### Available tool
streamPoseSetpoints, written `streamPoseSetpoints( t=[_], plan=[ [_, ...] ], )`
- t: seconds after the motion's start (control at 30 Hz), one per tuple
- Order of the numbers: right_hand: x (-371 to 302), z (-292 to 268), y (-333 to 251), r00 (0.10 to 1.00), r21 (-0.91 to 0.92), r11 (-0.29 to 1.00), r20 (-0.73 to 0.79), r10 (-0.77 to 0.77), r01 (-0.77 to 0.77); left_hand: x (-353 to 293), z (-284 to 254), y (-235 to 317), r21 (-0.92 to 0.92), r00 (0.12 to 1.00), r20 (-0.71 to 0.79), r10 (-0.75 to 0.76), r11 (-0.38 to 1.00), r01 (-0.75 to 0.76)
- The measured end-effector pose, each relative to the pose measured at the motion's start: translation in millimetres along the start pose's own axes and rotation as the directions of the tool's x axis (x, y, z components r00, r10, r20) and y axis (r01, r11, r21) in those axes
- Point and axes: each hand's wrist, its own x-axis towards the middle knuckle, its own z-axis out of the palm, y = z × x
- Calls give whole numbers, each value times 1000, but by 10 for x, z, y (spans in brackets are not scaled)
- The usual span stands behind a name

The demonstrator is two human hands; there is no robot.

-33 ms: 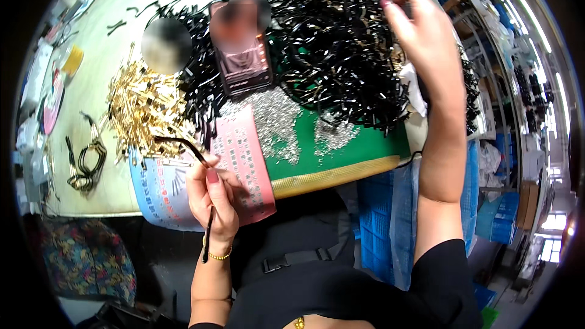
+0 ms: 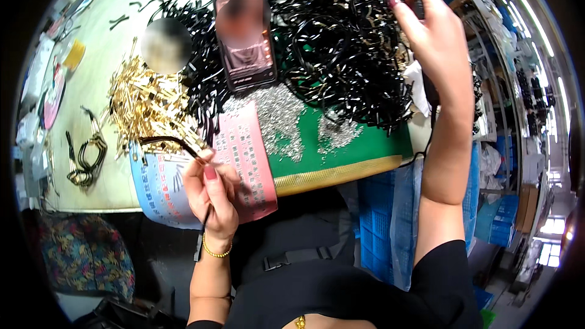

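Observation:
My left hand [image 2: 213, 192] is closed on a thin black cord [image 2: 166, 139]; its curved end sticks out past the fingertips and its other end hangs by the wrist. Raised at the far right, my right hand [image 2: 436, 33] grips a slim dark tool [image 2: 417, 1] with a thin shaft, its kind not clear. Beside that hand spreads a big heap of glossy black cords [image 2: 347, 42]. Ahead of my left hand lies a pile of gold metal strips [image 2: 143, 100]. Small silver pieces [image 2: 280, 125] are scattered on a green mat [image 2: 311, 146].
A phone [image 2: 250, 64] with a lit screen rests among the cords. Under my left hand is a pink and blue printed sheet [image 2: 265, 173]. A cord bundle [image 2: 91, 158] lies on the table's left side. Blue crates [image 2: 375, 219] stand below the table edge; shelves line the right.
My right hand has shifted slightly right, bringing the tool into clearer view. The cord in my left hand has turned a little, its curved end now further left.

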Motion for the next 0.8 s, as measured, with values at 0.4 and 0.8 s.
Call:
streamPoseSetpoints(
  t=[0.4,0.8],
  plan=[
    [-1108,805,-846,779,373,906,501,-376,197,237,-242,157,148,925,379,-23,988,-36],
    [-1664,211,-294,629,96,962,739,-241,256,195,74,145,303,928,326,-178,950,75]
  ],
)
